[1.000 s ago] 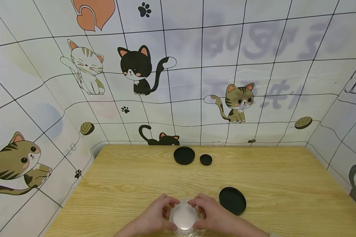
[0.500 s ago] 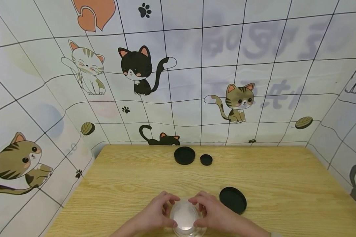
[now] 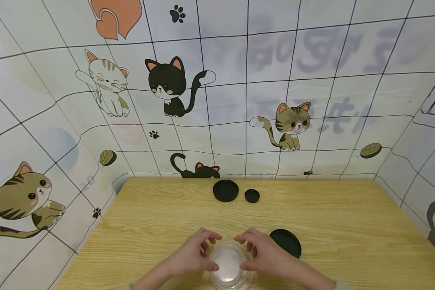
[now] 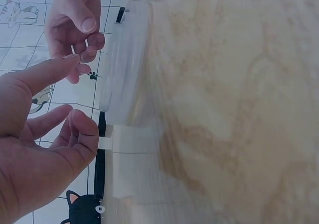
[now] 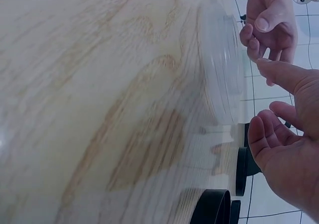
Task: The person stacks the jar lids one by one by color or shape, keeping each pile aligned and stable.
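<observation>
A low stack of clear round dishes (image 3: pixel 227 264) sits on the table at the near edge of the head view; its layered rims (image 4: pixel 124 64) show side-on in the left wrist view. My left hand (image 3: pixel 197 254) hovers over its left side, fingers loosely curved and holding nothing. Opposite it, over the right side, my right hand (image 3: pixel 264 254) is likewise bent but relaxed. Both wrist views show a gap between the fingertips and the dishes (image 5: pixel 222 64). Just beyond my right hand lies a black round lid (image 3: pixel 287 243), partly covered by that hand.
At the back of the wooden table (image 3: pixel 159 225) lie a larger black round lid (image 3: pixel 226 191) and a smaller black one (image 3: pixel 251 196). A cloth wall (image 3: pixel 224 100) printed with cartoon cats rises behind the table and along both sides.
Both hands, earlier with fingertips at the rim of the clear dishes, have let go, lifted and moved slightly apart. The right hand now hides more of the near black lid.
</observation>
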`<state>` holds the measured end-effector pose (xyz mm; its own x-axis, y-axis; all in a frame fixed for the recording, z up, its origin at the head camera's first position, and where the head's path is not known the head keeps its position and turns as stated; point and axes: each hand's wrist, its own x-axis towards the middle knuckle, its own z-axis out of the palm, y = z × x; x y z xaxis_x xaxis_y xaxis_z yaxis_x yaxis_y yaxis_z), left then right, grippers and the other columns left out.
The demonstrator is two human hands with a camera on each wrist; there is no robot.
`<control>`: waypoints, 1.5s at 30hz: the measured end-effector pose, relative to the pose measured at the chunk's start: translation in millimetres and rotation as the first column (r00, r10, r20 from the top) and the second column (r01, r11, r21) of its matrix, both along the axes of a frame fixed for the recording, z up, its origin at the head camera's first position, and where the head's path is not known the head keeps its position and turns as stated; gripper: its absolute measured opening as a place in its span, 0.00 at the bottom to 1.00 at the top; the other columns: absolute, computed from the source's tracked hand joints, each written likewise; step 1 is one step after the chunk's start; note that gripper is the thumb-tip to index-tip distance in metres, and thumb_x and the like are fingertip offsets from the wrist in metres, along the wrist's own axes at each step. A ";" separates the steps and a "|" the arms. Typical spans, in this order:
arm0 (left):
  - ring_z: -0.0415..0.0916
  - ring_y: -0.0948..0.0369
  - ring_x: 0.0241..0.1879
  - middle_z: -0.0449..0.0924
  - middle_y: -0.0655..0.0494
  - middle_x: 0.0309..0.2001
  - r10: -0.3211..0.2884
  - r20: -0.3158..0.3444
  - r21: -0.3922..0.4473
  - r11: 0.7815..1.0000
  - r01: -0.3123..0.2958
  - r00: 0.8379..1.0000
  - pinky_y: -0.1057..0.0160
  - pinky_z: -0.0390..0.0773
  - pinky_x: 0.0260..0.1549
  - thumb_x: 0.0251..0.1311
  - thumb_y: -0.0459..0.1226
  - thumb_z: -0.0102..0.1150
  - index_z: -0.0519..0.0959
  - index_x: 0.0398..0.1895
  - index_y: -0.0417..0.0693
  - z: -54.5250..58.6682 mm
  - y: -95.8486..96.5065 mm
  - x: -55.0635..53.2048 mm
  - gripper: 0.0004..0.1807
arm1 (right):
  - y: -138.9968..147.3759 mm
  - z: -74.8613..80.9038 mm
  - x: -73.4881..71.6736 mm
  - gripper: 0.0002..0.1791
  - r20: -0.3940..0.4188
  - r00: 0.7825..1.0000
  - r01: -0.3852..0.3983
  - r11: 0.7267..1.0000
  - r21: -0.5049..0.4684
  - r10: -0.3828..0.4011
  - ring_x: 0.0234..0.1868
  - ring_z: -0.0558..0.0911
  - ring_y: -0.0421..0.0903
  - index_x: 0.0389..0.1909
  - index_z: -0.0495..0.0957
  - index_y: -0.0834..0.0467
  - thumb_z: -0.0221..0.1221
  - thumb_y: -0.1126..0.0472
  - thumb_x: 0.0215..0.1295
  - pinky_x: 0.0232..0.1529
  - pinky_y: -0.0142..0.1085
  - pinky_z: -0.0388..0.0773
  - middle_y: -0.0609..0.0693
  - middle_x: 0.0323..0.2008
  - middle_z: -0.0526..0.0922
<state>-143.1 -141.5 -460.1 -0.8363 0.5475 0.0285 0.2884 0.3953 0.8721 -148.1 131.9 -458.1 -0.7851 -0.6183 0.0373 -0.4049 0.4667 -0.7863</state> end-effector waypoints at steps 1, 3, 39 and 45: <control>0.71 0.65 0.32 0.70 0.52 0.45 0.001 -0.003 0.001 1.000 -0.001 1.000 0.69 0.75 0.32 0.45 0.29 0.80 0.78 0.59 0.41 0.2 0.8 -0.5 0.34 | 0.9 -0.2 -0.8 0.30 -0.004 1.000 0.004 1.000 0.002 -0.004 0.36 0.73 0.38 0.60 0.79 0.57 0.77 0.58 0.56 0.34 0.31 0.76 0.46 0.46 0.76; 0.72 0.64 0.33 0.70 0.51 0.46 0.003 -0.002 0.002 1.000 -0.003 1.000 0.68 0.76 0.33 0.45 0.30 0.80 0.78 0.60 0.41 0.2 2.0 -1.9 0.34 | 2.5 -0.6 -2.8 0.30 -0.013 1.000 0.010 1.000 0.006 -0.010 0.37 0.73 0.39 0.60 0.79 0.59 0.76 0.58 0.57 0.34 0.31 0.76 0.46 0.46 0.76; 0.71 0.58 0.36 0.70 0.35 0.55 0.241 0.065 0.125 0.961 -0.248 0.968 0.64 0.74 0.32 0.53 0.29 0.76 0.73 0.66 0.34 0.4 3.1 -117.0 0.35 | 18.3 27.4 -133.7 0.39 -0.022 0.964 0.263 0.960 -0.093 -0.266 0.57 0.78 0.62 0.71 0.69 0.66 0.73 0.60 0.61 0.52 0.50 0.80 0.63 0.60 0.76; 0.76 0.54 0.45 0.71 0.36 0.59 0.324 0.114 0.150 0.929 -0.338 0.939 0.63 0.79 0.36 0.54 0.28 0.76 0.70 0.69 0.35 -16.8 -8.9 -135.8 0.38 | 8.2 9.4 -162.2 0.39 -0.017 0.969 0.246 0.968 -0.052 -0.248 0.60 0.77 0.65 0.70 0.68 0.69 0.73 0.61 0.62 0.57 0.54 0.77 0.68 0.63 0.75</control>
